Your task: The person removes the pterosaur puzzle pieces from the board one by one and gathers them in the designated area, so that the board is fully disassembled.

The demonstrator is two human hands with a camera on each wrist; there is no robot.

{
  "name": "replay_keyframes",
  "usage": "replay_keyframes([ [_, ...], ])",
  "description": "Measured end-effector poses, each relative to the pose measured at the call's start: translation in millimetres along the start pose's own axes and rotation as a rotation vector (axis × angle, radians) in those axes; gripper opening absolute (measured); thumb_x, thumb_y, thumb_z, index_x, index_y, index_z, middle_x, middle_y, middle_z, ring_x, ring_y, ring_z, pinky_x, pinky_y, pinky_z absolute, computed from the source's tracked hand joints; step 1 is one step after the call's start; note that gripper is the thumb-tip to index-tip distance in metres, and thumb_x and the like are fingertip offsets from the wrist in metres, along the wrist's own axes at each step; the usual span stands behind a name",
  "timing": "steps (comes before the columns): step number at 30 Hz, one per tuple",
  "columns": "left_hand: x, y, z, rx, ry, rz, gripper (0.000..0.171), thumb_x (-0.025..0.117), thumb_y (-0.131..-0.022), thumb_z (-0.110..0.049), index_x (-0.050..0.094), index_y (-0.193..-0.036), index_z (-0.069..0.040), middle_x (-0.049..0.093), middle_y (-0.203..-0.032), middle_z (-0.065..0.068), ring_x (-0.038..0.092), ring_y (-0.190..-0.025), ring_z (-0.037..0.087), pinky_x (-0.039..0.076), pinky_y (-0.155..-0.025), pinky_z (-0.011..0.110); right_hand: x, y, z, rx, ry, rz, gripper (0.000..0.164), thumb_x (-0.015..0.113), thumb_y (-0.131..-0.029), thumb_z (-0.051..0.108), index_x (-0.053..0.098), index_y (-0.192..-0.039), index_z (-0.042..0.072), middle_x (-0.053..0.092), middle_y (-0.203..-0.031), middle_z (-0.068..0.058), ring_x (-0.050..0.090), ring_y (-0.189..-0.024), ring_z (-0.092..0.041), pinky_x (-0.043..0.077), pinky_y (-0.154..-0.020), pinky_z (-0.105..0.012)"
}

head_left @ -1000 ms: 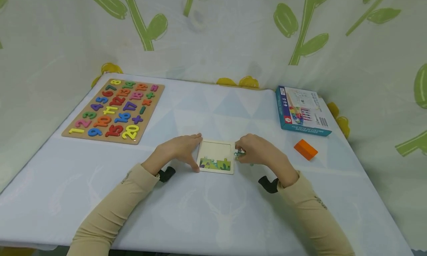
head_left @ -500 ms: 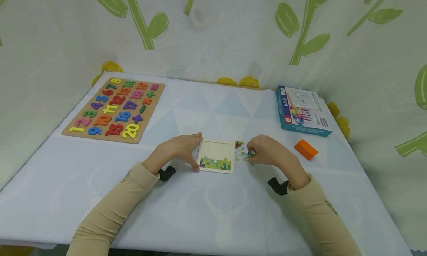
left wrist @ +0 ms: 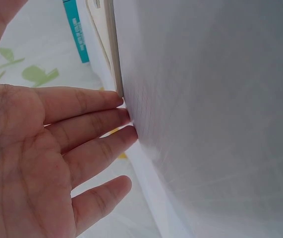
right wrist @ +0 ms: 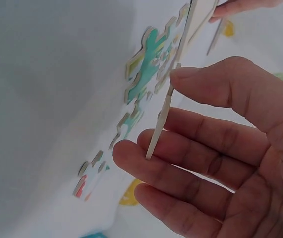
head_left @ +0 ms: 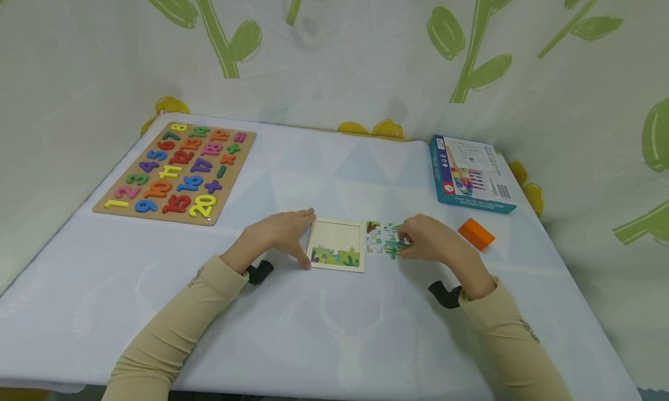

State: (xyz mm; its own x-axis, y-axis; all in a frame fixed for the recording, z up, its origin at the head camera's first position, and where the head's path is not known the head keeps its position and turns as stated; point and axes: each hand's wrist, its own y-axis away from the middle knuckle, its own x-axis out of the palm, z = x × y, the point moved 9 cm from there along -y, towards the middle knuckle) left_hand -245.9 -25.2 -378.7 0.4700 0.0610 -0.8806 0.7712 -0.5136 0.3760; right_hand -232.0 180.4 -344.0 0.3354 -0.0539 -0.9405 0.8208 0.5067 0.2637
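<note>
A small square wooden puzzle tray (head_left: 337,269) lies mid-table, with green picture pieces fitted along its near side and bare wood above them. My left hand (head_left: 277,232) spreads along the tray's left edge, thumb at the near corner; in the left wrist view the straight fingertips (left wrist: 119,116) touch down by the tray's edge. Just right of the tray, loose puzzle pieces (head_left: 374,242) lie on the cloth. Over their right end, my right hand (head_left: 431,241) pinches a puzzle piece (right wrist: 160,126), seen edge-on in the right wrist view between thumb and fingers.
A number board (head_left: 157,183) with colourful numerals lies at the back left. A flat blue-sided box (head_left: 473,174) sits at the back right, and an orange block (head_left: 476,234) in front of it. Printed curtains (head_left: 334,58) hang behind the table.
My right hand has moved rightward from the tray's edge, uncovering the loose pieces beside it. The left hand has stayed at the tray's left edge.
</note>
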Motion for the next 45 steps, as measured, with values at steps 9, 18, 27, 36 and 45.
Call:
replay_keyframes([
  [9,-0.4,-0.7,-0.1,0.006,-0.015,0.003,0.108,0.084,-0.069,-0.045,0.027,-0.150,0.000,0.021,-0.160,0.014,0.025,-0.146,0.032,0.027,-0.118,0.047,2,7,-14,0.043,-0.009,0.017,0.017,0.073,-0.081,0.014,0.071,-0.095,0.004,0.056,-0.073,-0.002,0.049,-0.071,-0.015,0.044,-0.064,-0.024],
  [18,0.1,-0.2,-0.4,0.001,-0.011,0.010,0.108,0.084,-0.070,-0.045,0.027,-0.150,0.000,0.021,-0.160,0.014,0.025,-0.146,0.032,0.027,-0.118,0.048,6,10,-20,0.064,-0.011,0.040,0.020,0.073,-0.081,0.014,0.073,-0.098,0.003,0.061,-0.079,-0.002,0.051,-0.074,-0.016,0.049,-0.068,-0.027],
  [27,0.5,-1.1,-0.7,0.009,-0.033,0.012,0.108,0.083,-0.070,-0.046,0.026,-0.150,0.000,0.021,-0.160,0.014,0.025,-0.146,0.032,0.027,-0.119,0.047,10,8,-24,0.077,-0.033,0.023,0.019,0.074,-0.081,0.015,0.074,-0.097,0.006,0.059,-0.076,-0.001,0.051,-0.073,-0.016,0.046,-0.065,-0.024],
  [36,-0.4,-1.2,0.9,0.008,-0.040,0.010,0.109,0.083,-0.070,-0.046,0.026,-0.150,0.001,0.021,-0.160,0.014,0.025,-0.146,0.032,0.027,-0.119,0.047,10,6,-26,0.100,-0.034,0.037,0.020,0.075,-0.081,0.016,0.075,-0.098,0.005,0.063,-0.079,-0.002,0.052,-0.072,-0.015,0.050,-0.067,-0.026],
  [45,-1.2,0.0,0.3,0.010,-0.022,0.012,0.109,0.084,-0.070,-0.045,0.026,-0.150,0.001,0.021,-0.160,0.015,0.025,-0.146,0.032,0.027,-0.119,0.046,6,3,-24,0.134,-0.041,0.031,0.030,0.076,-0.082,0.022,0.073,-0.103,0.000,0.067,-0.089,-0.007,0.055,-0.075,-0.017,0.055,-0.073,-0.031],
])
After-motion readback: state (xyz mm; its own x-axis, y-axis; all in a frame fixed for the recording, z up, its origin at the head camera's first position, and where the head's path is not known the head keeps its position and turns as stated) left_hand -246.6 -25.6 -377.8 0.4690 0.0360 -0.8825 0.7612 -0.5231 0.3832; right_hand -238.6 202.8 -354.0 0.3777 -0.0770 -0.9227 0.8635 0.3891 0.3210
